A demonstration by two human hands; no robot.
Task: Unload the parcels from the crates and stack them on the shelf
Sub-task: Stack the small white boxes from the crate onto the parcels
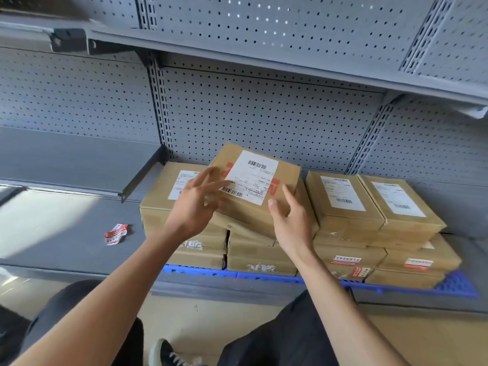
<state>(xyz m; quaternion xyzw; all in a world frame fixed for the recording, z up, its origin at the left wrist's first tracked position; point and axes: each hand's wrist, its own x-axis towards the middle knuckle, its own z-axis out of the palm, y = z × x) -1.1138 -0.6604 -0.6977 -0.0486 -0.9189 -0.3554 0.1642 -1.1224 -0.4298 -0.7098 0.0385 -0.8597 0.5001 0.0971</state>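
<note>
A brown cardboard parcel (pixel 284 178) with a white barcode label lies tilted and skewed on top of the middle of a stack of similar parcels (pixel 346 207) on the bottom grey shelf (pixel 79 233). My left hand (pixel 195 204) hovers at its left corner, fingers spread and straight, blurred. My right hand (pixel 290 220) is at its front right edge, fingers straight, thumb up; whether it touches the box I cannot tell. Neither hand grips the parcel.
The stack sits on a blue plastic mat (pixel 459 285). A crumpled red and white sticker (pixel 116 233) lies on the shelf to the left. A grey pegboard (pixel 264 114) backs the shelf, with an upper shelf (pixel 290 67) overhead. My knees and a dark shoe (pixel 169 352) are below.
</note>
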